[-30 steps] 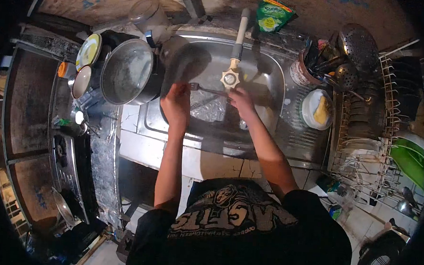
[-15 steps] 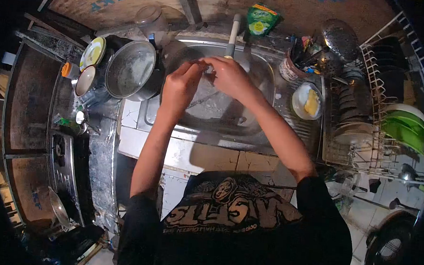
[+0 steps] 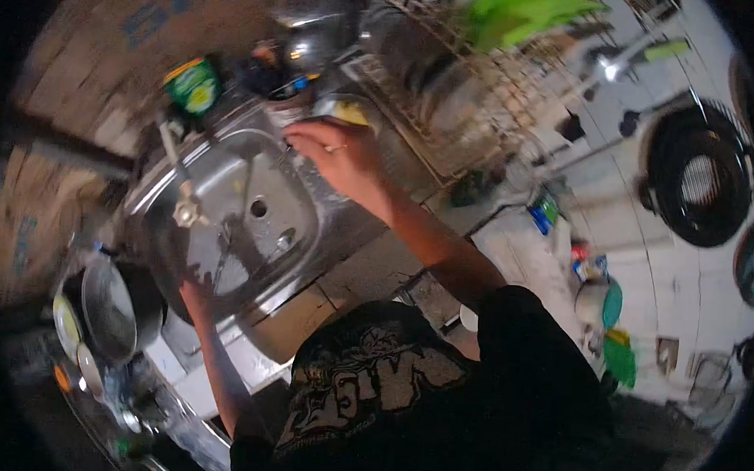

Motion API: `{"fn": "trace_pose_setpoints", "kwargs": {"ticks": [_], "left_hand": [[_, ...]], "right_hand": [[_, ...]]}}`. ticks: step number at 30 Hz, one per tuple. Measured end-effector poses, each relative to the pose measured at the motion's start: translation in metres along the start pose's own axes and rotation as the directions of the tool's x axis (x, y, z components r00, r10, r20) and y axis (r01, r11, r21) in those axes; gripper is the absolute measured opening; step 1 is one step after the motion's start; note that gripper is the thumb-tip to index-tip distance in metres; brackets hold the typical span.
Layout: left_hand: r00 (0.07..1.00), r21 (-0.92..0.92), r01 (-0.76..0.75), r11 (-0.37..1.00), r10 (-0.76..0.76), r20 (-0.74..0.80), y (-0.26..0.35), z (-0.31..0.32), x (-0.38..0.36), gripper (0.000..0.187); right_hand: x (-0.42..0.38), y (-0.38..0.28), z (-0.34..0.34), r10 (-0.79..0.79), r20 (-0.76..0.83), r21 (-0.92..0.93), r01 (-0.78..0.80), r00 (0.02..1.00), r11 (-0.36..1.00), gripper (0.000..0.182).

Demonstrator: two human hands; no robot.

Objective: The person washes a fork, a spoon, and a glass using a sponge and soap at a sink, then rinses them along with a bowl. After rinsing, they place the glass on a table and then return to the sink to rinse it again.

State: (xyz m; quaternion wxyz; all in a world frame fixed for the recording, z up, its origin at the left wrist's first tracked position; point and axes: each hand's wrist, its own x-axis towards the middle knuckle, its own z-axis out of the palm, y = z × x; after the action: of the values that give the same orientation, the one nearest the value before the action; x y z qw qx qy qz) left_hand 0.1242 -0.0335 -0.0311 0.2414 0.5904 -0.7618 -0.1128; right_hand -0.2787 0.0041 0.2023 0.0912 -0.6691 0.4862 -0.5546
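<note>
My right hand [image 3: 342,158] is over the counter at the sink's right side. Its fingers are bent together, beside the cup of utensils [image 3: 286,112] and in front of the bowl with a yellow sponge [image 3: 349,110]; I cannot tell what is in them. Low at the left rim of the metal sink [image 3: 311,201], my left hand [image 3: 194,302] is smeared by motion. Over the basin juts a pale tap [image 3: 190,209]. The drain [image 3: 259,208] shows in the basin floor, with a small shiny piece [image 3: 285,241] near it.
A large metal pot [image 3: 109,308] stands left of the sink, plates beside it. Behind the sink is a green soap pouch [image 3: 192,86]. A wire dish rack [image 3: 450,96] stands on the right; a black pan [image 3: 701,174] lies on the tiled floor.
My hands have parted from over the basin: the right went to the utensil cup, the left to the left rim. My head has turned right, so the view is rotated and blurred.
</note>
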Motion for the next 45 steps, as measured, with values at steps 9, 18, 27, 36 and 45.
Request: {"fn": "trace_pose_setpoints", "kwargs": {"ticks": [9, 18, 27, 36, 45], "left_hand": [[0.866, 0.327, 0.264, 0.907, -0.372, 0.335, -0.040, 0.067, -0.001, 0.029], [0.855, 0.328, 0.132, 0.935, -0.275, 0.440, -0.082, 0.091, 0.007, 0.029], [0.948, 0.159, -0.008, 0.987, -0.043, 0.314, -0.051, 0.058, -0.004, 0.021], [0.612, -0.380, 0.717, 0.585, -0.265, 0.745, 0.080, -0.016, -0.016, 0.025], [0.645, -0.565, 0.744, 0.357, -0.162, 0.747, 0.162, -0.018, 0.003, 0.028]], "right_hand": [[-0.057, -0.090, -0.225, 0.164, -0.755, -0.247, -0.507, 0.635, 0.826, 0.018], [-0.112, -0.029, -0.309, 0.228, -0.762, -0.366, -0.694, 0.606, 0.620, 0.022], [-0.139, 0.036, -0.273, 0.547, -0.489, -0.659, -0.699, 0.679, 0.277, 0.027], [-0.036, -0.062, -0.180, 0.810, 0.352, -0.048, -0.856, 0.469, 0.515, 0.033], [-0.028, 0.222, 0.005, 0.374, 0.102, -0.663, -0.217, 0.922, 0.716, 0.054]]}}
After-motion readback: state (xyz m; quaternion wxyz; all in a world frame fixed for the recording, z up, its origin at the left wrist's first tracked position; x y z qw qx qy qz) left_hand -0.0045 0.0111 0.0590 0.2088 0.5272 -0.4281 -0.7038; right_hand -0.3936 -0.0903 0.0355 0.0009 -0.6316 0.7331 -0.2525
